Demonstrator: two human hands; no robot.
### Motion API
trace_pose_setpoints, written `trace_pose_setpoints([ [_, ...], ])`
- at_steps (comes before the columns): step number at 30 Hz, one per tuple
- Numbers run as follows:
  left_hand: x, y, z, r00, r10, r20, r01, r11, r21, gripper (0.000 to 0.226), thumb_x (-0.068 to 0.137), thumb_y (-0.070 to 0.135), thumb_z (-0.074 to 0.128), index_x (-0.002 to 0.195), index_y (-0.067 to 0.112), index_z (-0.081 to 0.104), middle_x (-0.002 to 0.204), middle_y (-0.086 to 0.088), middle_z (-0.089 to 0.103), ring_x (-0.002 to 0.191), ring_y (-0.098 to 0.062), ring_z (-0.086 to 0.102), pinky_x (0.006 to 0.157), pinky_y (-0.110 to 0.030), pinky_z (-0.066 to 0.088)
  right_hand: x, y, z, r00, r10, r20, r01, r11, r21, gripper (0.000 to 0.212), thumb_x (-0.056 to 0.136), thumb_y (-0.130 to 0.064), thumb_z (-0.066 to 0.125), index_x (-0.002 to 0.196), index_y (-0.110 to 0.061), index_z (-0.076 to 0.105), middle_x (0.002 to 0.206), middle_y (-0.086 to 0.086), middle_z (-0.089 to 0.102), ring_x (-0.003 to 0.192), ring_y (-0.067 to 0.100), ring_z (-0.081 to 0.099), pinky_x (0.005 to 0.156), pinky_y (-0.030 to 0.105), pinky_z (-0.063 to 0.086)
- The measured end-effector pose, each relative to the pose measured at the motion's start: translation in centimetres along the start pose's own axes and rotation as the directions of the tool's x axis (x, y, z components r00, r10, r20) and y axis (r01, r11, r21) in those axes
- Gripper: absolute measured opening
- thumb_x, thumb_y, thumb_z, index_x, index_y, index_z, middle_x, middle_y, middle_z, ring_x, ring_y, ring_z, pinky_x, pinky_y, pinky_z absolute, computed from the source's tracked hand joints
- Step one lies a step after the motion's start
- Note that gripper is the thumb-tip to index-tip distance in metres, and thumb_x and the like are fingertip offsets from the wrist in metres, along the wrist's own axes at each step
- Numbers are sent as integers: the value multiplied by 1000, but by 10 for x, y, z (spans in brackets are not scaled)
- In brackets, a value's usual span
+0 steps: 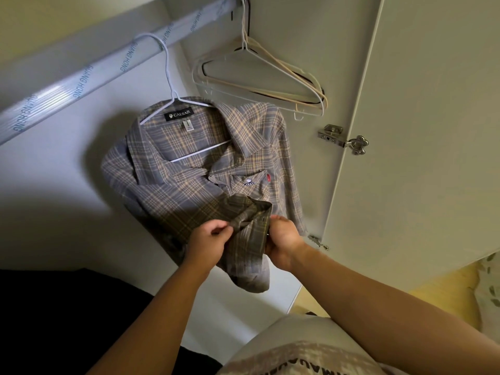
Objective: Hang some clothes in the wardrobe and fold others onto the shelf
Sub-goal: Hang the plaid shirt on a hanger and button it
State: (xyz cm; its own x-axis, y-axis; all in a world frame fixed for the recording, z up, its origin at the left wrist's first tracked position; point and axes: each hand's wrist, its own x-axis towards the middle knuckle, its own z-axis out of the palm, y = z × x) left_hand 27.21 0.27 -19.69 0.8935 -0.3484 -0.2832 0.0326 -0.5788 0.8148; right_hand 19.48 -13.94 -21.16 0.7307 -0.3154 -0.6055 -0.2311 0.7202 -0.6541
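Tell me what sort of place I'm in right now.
Most likely the inside of a clothes wardrobe. A hanging rail runs across the top, a plaid shirt hangs from it on a white hanger, and empty hangers hang beside the open door with its metal hinge.

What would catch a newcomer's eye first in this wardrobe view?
The plaid shirt hangs centre frame on a white wire hanger hooked over the wrapped rail at upper left. Just below, the left hand and right hand both pinch the shirt's front edges together. At upper right, a bunch of empty hangers hangs near the door hinge.
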Motion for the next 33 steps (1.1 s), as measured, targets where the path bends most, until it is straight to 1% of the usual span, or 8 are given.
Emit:
trace_pose_setpoints([
  [3,2,7,-4,995,-4,-97,-6,995,-96,10,97,14,61,105,14,66,104,-6,69,99,-25,67,90,-44,56,-1,0,-1,1000,14,-11,-14,1000,-21,27,99,-4,42,100,2,68,99,23,72,86,36,71,84,51,59],
  [7,5,16,-10,984,24,-174,-44,993,-112,16,101,15,53,113,11,62,105,-5,62,98,-25,62,85,-39,54,-4,-1,-3,999,21,-33,-22,999,-31,30,103,-9,41,93,-2,69,93,18,73,79,31,72,64,39,60],
  [11,2,21,-12,967,89,-239,-110,991,-76,5,101,16,52,105,14,55,96,0,59,85,-16,57,71,-25,45,5,2,-4,999,35,10,-35,999,1,49,103,-49,40,117,-10,66,106,11,75,97,27,73,87,44,58],
  [15,-3,31,-12,956,128,-266,-144,989,-42,5,103,16,48,106,14,50,84,5,52,70,-7,48,56,-18,37,5,-1,-5,982,52,179,-45,998,-44,73,80,-76,59,129,-22,59,117,4,72,107,21,69,97,42,52],
  [18,-4,36,-13,948,147,-281,-167,985,-49,5,103,16,46,107,13,49,81,2,51,67,-11,47,56,-23,38,7,6,-6,987,-3,162,26,990,-141,76,71,-42,88,131,-15,49,122,9,68,106,24,70,95,43,55],
  [21,-4,36,-15,942,151,-299,-181,981,-75,5,104,17,43,105,16,49,73,-1,46,57,-14,40,51,-28,36,6,10,-6,993,-49,110,64,987,-144,36,85,-9,77,117,-6,62,109,15,73,98,27,72,93,44,57],
  [24,-3,36,-19,945,169,-281,-200,976,-84,6,105,18,43,105,17,49,73,0,45,59,-14,39,54,-29,36,9,9,-9,996,-91,14,92,980,-179,11,96,-11,63,99,-7,73,98,14,75,89,26,72,89,40,58],
  [33,-4,34,-29,991,69,-116,-83,990,-118,43,81,-14,54,107,20,54,81,-5,56,61,-14,51,48,-24,43,10,6,-13,960,-168,-225,59,903,-426,33,99,-40,56,85,-11,64,79,4,64,77,22,61,70,32,52],
])
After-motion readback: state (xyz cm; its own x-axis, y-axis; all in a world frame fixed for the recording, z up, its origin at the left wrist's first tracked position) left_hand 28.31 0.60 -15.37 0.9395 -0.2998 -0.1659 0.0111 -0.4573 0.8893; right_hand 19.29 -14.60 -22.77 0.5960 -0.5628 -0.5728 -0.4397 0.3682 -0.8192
